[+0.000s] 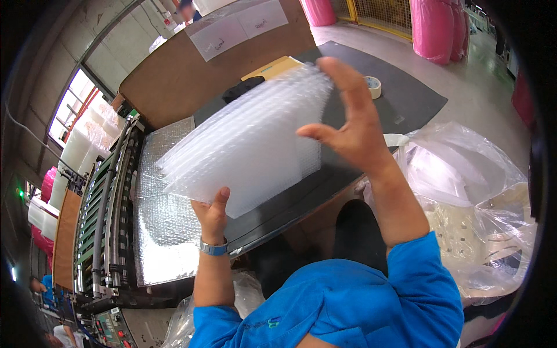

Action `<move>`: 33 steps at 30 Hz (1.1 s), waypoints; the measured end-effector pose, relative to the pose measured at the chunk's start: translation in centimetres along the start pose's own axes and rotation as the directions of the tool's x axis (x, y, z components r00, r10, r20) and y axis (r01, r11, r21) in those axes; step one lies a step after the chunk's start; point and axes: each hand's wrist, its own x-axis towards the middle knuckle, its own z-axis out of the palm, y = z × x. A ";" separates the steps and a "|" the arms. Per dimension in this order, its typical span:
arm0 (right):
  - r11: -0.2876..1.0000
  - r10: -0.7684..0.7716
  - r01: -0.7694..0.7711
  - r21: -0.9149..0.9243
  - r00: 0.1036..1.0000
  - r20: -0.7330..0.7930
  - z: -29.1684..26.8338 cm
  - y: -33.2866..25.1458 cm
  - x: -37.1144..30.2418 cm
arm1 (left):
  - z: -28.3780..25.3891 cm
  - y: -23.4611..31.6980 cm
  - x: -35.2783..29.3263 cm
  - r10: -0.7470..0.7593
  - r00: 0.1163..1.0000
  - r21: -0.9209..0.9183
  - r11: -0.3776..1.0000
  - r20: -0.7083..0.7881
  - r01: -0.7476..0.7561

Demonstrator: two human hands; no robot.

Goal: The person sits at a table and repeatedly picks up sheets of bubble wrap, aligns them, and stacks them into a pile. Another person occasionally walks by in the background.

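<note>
A stack of clear bubble wrap sheets (261,145) is held up, tilted, over the dark table; its top edges are blurred by motion. My left hand (212,217), with a watch on the wrist, grips the stack's lower left corner, thumb on the near face and fingers hidden behind. At the stack's upper right corner is my right hand (351,116), thumb and fingers spread wide. Its fingertips come near the top corner; whether they touch I cannot tell. More bubble wrap (165,214) lies flat on the left, beside the rollers.
A roller machine (104,214) stands on the left. The dark tabletop (406,95) carries a tape roll (373,87), a brown envelope (272,69) and a black object (242,90). A brown board (168,72) rises behind. Right of me sits a large clear plastic bag (464,209).
</note>
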 end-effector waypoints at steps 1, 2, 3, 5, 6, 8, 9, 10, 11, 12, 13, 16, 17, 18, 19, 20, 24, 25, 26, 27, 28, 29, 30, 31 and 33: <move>0.981 0.135 -0.133 0.139 0.991 -0.007 0.2 1.5 -1.4 | -0.1 -1.2 -0.7 -0.046 0.999 0.008 0.999 0.001 0.046; 0.929 0.268 -0.258 0.265 0.963 -0.001 0.5 3.6 -3.4 | -0.2 -3.0 -1.4 -0.090 0.996 0.007 0.996 0.012 0.090; 0.842 0.393 -0.370 0.391 0.919 0.023 1.4 5.8 -5.7 | -0.2 -4.3 -1.9 -0.135 0.991 0.013 0.991 0.019 0.134; 0.695 0.518 -0.595 0.403 0.803 0.294 4.0 9.3 -11.2 | 1.4 -5.8 -3.2 -0.199 0.976 0.068 0.979 0.088 0.193; 0.565 0.517 -0.672 0.479 0.740 0.430 5.7 9.2 -13.2 | 1.8 -6.3 -3.8 -0.235 0.966 0.105 0.969 0.107 0.224; 0.394 0.521 -0.754 0.526 0.654 0.548 7.1 7.9 -14.0 | 2.3 -6.9 -3.9 -0.260 0.963 0.050 0.965 0.073 0.256; 0.364 0.557 -0.773 0.520 0.628 0.543 7.0 7.1 -13.6 | 2.4 -7.1 -4.0 -0.275 0.960 0.020 0.961 0.058 0.274; 0.334 0.592 -0.790 0.514 0.600 0.538 7.0 6.7 -13.4 | 2.3 -7.5 -3.9 -0.267 0.963 0.040 0.963 0.048 0.265; 0.353 0.602 -0.782 0.514 0.611 0.515 7.1 6.9 -13.6 | 2.1 -7.9 -3.8 -0.258 0.965 0.061 0.965 0.036 0.256; 0.377 0.608 -0.769 0.516 0.626 0.488 7.3 7.2 -13.7 | 1.9 -8.1 -3.5 -0.243 0.970 0.081 0.967 0.025 0.241; 0.401 0.613 -0.757 0.517 0.640 0.463 7.5 7.6 -13.9 | 1.8 -8.2 -3.4 -0.194 0.981 0.103 0.976 -0.016 0.195; 0.627 0.604 -0.698 0.346 0.716 0.351 8.1 8.7 -15.5 | 1.1 -8.2 -3.2 -0.047 0.988 0.198 0.977 -0.147 0.076; 0.645 0.617 -0.712 0.278 0.700 0.359 7.8 8.8 -15.9 | 0.8 -8.0 -3.0 -0.001 0.982 0.244 0.969 -0.188 0.048; 0.660 0.628 -0.721 0.210 0.683 0.373 7.5 8.6 -16.1 | 0.4 -7.6 -2.9 0.045 0.971 0.293 0.956 -0.234 0.026; 0.674 0.638 -0.725 0.141 0.668 0.383 7.3 8.2 -16.1 | 0.3 -7.1 -2.7 0.075 0.966 0.312 0.950 -0.246 0.006; 0.691 0.633 -0.714 0.111 0.672 0.383 7.2 7.7 -15.8 | 0.3 -6.5 -2.4 0.104 0.960 0.331 0.943 -0.259 -0.013; 0.733 0.593 -0.679 0.023 0.656 0.468 7.0 7.4 -15.7 | -0.5 -5.4 -2.0 0.119 0.948 0.391 0.921 -0.294 0.006; 0.743 0.584 -0.669 0.020 0.662 0.470 7.1 7.4 -15.9 | -0.6 -5.2 -2.0 0.118 0.945 0.393 0.919 -0.306 0.012; 0.752 0.576 -0.659 0.015 0.669 0.470 7.2 7.5 -15.9 | -0.6 -5.0 -2.0 0.118 0.941 0.395 0.918 -0.317 0.019; 0.754 0.573 -0.656 0.022 0.675 0.465 7.3 7.4 -15.9 | -0.7 -4.9 -2.0 0.114 0.939 0.397 0.918 -0.324 0.025; 0.757 0.571 -0.653 0.028 0.681 0.460 7.3 7.3 -15.8 | -0.8 -5.0 -2.0 0.119 0.938 0.407 0.913 -0.327 0.026; 0.759 0.568 -0.651 0.034 0.686 0.454 7.2 7.2 -15.7 | -1.0 -5.0 -2.0 0.124 0.936 0.416 0.909 -0.330 0.026; 0.754 0.570 -0.656 0.039 0.683 0.457 7.2 7.1 -15.7 | -1.1 -5.1 -1.9 0.128 0.936 0.425 0.905 -0.329 0.026; 0.749 0.572 -0.661 0.045 0.679 0.460 7.1 7.0 -15.6 | -1.1 -5.1 -1.8 0.126 0.934 0.421 0.907 -0.334 0.029; 0.748 0.569 -0.662 0.051 0.679 0.464 7.0 7.0 -15.5 | -1.0 -4.9 -1.4 0.123 0.930 0.411 0.911 -0.345 0.032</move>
